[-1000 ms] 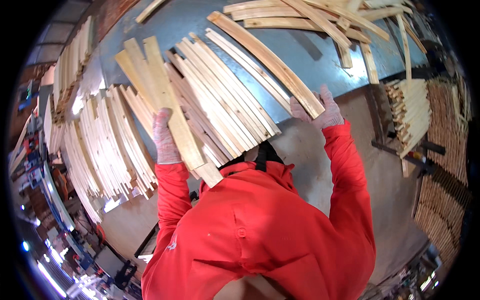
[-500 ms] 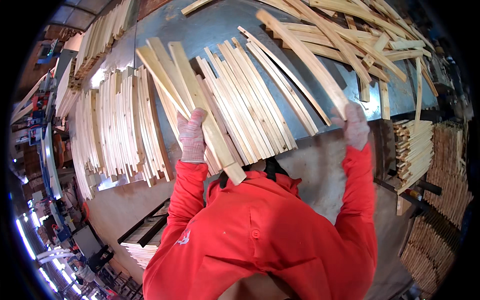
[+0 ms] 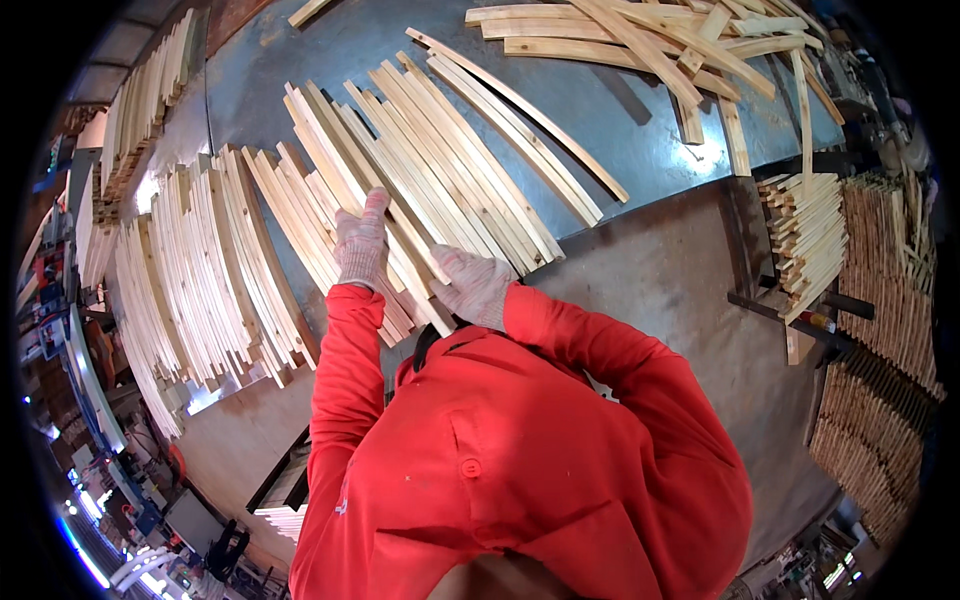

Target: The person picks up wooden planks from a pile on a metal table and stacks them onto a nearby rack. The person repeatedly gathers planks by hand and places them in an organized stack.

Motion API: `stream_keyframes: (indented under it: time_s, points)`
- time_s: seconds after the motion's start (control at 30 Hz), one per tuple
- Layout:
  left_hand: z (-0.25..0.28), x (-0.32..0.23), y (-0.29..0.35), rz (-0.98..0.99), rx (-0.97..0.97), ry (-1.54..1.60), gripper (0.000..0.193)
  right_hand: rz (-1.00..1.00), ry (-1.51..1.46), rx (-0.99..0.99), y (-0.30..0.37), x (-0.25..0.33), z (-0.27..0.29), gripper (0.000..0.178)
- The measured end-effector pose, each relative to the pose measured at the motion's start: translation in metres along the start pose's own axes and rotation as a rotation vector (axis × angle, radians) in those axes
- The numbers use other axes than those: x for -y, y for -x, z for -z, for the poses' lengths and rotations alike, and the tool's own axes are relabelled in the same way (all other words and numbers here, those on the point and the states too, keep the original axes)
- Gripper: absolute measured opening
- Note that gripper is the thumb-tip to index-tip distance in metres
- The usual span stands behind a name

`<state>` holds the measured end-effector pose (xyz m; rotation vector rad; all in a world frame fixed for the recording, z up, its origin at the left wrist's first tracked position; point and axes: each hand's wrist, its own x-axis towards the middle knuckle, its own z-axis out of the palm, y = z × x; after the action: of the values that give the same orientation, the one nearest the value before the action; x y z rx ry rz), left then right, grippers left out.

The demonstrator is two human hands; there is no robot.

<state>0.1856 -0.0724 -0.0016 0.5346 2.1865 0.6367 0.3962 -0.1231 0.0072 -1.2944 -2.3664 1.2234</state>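
Observation:
My left hand (image 3: pixel 361 238), in a pale knitted glove, is closed round a few long wooden strips (image 3: pixel 332 160) that lie slanted over the rows on the table. My gloved right hand (image 3: pixel 474 287) is closed at the near end of the same strips, its thumb towards them. Just right of the held strips is a row of light wooden slats (image 3: pixel 470 170) lying side by side. Left of my left hand, more slats (image 3: pixel 300 215) reach to the table's near edge. Part of the strips is hidden behind my hands.
A blue-grey metal table (image 3: pixel 350 50) bears everything. Crossed loose strips (image 3: pixel 650 52) heap up at the far right. A wide row of slats (image 3: pixel 200 270) lies at the left. Stacked slats (image 3: pixel 805 235) and taller wood stacks (image 3: pixel 885 280) stand right of the table.
My right hand has come left from the table's right side, bringing a strip to the ones in my left hand. The held strips now lie closer together. The view has shifted.

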Motion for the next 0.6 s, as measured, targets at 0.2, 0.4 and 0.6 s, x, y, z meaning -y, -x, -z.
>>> stream_keyframes:
  time_s: [0.2,0.4,0.6]
  points:
    - [0.006,-0.032,0.035,-0.092,-0.135,-0.64,0.114,0.166,0.252,0.401,-0.014,-0.004,0.063,0.035]
    - [0.001,-0.019,0.015,-0.061,-0.151,-0.587,0.108,-0.332,0.405,-0.388,0.004,-0.137,0.132,0.05]
    - [0.056,0.003,0.009,-0.171,-0.08,-0.243,0.086,-0.288,0.319,-0.248,-0.004,-0.183,0.119,0.044]
